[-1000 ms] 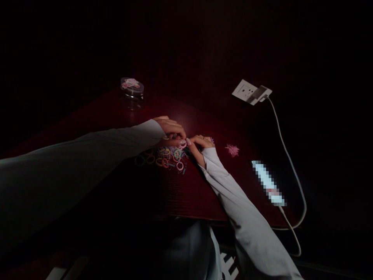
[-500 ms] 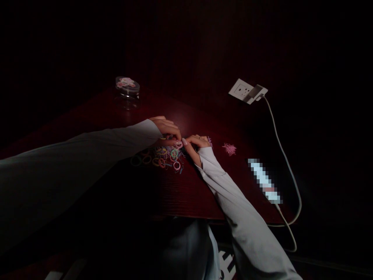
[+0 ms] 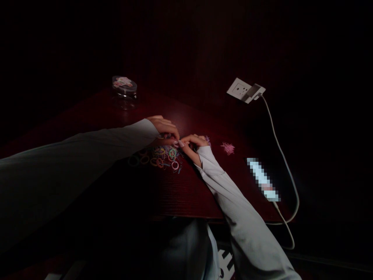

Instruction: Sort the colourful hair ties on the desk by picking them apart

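Both hands meet over a heap of small coloured hair ties (image 3: 159, 162) on the dark red table. My left hand (image 3: 165, 128) is closed in a pinch, thumb against fingers, on a small pink hair tie (image 3: 176, 146) that is mostly hidden. From the right, my right hand (image 3: 193, 144) also pinches at this spot, its thumb tip touching my left fingertips. What sits between the right fingers is too small to make out. Loose rings in pink, green, yellow and orange lie just below my hands, mixed with thin bands.
A clear lidded jar (image 3: 124, 92) stands at the back left. Right of my hands lies a pink pile of thin bands (image 3: 227, 148), with a purple clump (image 3: 208, 140) close behind my right hand. A blurred-out phone (image 3: 263, 179) connects by a white cable (image 3: 281, 149) to a wall socket (image 3: 239, 90).
My fingertips have drawn closer together, and the pink hair tie between them shows less. The whole view has shifted slightly; the heap looks unchanged.
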`<control>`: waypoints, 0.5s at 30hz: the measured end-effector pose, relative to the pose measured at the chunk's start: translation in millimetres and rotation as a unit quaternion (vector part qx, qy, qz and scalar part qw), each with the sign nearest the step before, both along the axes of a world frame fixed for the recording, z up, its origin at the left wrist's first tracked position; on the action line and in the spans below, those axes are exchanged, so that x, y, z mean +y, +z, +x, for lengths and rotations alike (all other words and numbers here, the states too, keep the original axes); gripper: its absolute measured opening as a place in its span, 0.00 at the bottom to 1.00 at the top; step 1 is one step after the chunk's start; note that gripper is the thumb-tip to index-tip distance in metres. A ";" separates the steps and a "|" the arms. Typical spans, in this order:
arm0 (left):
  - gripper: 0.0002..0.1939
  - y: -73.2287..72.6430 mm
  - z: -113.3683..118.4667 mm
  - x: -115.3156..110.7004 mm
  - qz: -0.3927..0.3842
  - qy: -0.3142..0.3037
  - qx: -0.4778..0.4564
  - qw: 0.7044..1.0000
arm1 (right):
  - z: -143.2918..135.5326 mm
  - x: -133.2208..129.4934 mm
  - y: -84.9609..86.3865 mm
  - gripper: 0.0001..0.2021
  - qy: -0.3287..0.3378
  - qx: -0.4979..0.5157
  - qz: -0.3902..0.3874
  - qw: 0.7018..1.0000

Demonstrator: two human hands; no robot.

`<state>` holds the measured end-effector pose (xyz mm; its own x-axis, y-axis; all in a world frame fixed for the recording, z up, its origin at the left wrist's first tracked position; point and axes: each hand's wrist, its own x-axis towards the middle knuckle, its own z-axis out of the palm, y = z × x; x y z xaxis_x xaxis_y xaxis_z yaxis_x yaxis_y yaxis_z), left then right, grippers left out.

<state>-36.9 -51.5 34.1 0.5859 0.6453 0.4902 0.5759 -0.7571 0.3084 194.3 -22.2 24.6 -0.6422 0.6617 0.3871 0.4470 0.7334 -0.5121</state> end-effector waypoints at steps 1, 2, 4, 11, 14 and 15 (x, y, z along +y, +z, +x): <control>0.17 0.5 0.5 -0.9 0.002 0.004 0.000 1.000 | 0.0 -0.3 -0.1 0.19 0.001 0.003 -0.006 1.000; 0.17 0.8 1.0 -1.8 0.004 0.009 0.000 1.000 | -0.1 -0.6 -0.1 0.19 0.001 0.004 -0.012 1.000; 0.17 1.2 1.6 -2.8 0.007 0.015 -0.002 1.000 | -0.2 -1.2 0.0 0.19 -0.002 0.009 -0.025 1.000; 0.18 2.3 0.9 -2.9 0.005 0.012 -0.011 1.000 | -1.0 -0.4 -3.5 0.20 -0.010 0.034 -0.075 0.997; 0.18 2.0 1.2 -3.4 0.009 0.010 -0.014 1.000 | -1.7 0.9 -6.8 0.19 -0.009 0.038 -0.089 0.995; 0.17 1.7 1.5 -3.6 0.011 0.009 -0.014 1.000 | -2.0 1.3 -7.5 0.18 -0.008 0.037 -0.090 0.995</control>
